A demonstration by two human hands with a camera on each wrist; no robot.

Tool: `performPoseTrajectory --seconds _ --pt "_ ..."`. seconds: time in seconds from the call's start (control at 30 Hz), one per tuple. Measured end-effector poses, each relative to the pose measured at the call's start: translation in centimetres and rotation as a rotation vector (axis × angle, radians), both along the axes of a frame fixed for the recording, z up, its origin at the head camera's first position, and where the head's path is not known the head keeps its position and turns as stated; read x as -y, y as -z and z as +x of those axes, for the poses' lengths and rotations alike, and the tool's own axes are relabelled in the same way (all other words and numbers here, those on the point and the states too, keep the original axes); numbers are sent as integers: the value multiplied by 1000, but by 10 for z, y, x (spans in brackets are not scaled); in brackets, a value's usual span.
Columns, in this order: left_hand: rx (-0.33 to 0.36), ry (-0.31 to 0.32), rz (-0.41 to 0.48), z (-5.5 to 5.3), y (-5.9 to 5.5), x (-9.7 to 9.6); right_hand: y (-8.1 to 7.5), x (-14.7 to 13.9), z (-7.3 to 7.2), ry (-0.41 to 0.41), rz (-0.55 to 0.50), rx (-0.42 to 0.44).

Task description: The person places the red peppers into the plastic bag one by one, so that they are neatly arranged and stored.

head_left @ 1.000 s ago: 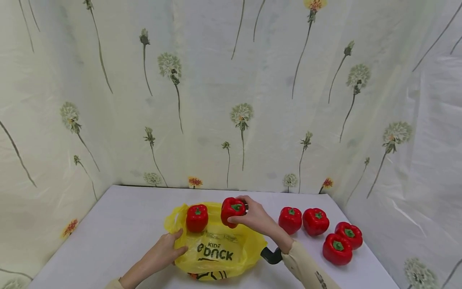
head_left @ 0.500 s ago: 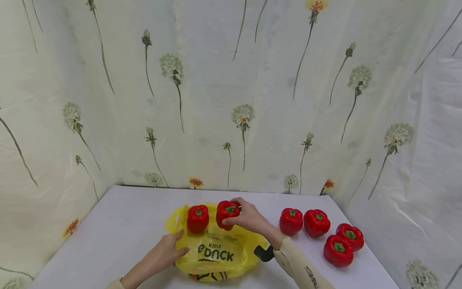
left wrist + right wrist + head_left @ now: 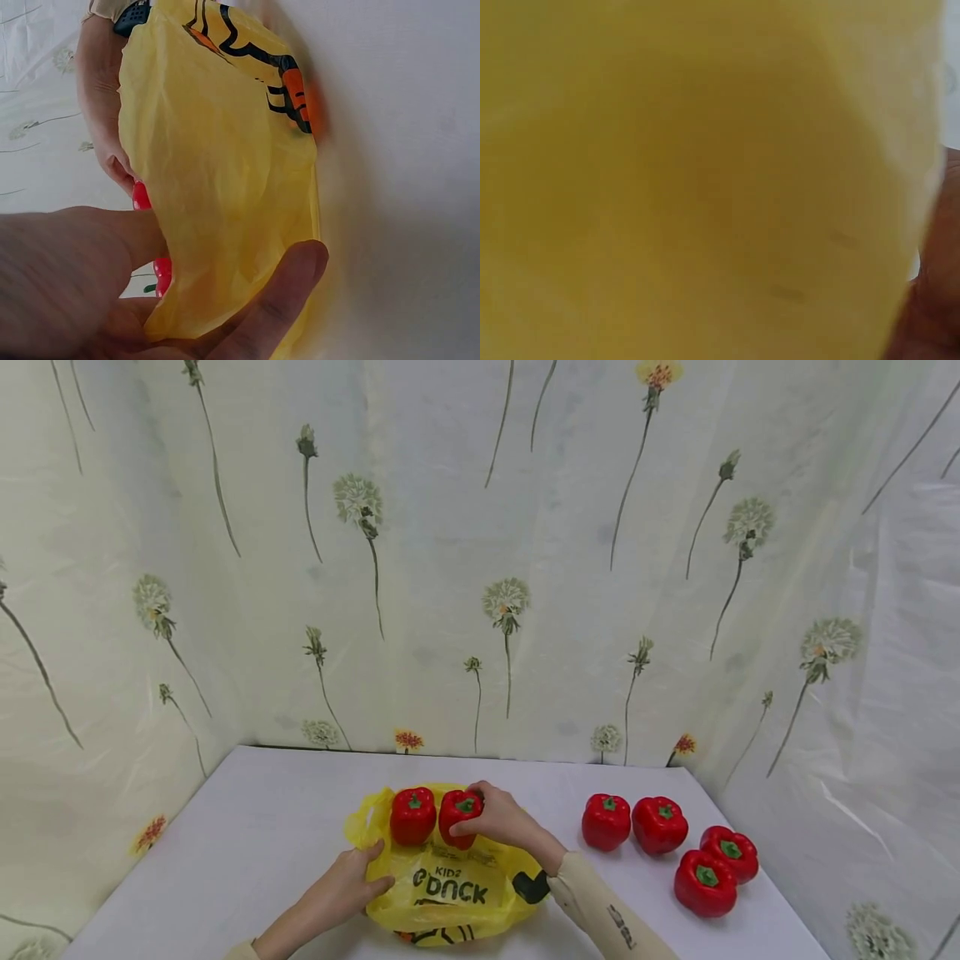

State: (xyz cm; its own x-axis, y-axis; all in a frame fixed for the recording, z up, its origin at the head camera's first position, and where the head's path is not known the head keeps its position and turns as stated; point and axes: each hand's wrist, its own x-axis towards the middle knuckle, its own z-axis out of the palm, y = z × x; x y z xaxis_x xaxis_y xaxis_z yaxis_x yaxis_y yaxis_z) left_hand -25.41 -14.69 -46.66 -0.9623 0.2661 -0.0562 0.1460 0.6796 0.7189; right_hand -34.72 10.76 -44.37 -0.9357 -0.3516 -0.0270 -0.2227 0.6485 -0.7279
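Red pepper (image 3: 448,812) sits in the mouth of the yellow bag (image 3: 390,906), gripped by your right hand (image 3: 504,820), just beside a second pepper (image 3: 413,817). Your left hand (image 3: 347,883) pinches the bag's rim. Should that pinch slacken, the thin plastic could fold inward; released carelessly, the pepper might knock its neighbour over. Your dark wrist mount (image 3: 531,887), close against the bag's right edge, could snag it.
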Motion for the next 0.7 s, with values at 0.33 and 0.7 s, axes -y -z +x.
performPoseTrajectory --seconds 0.33,0.7 --pt "7 -2 -9 -1 -1 0 -13 0 -12 -69 89 3" --pt "39 -17 -15 -3 5 -2 -20 11 -22 -141 279 41"
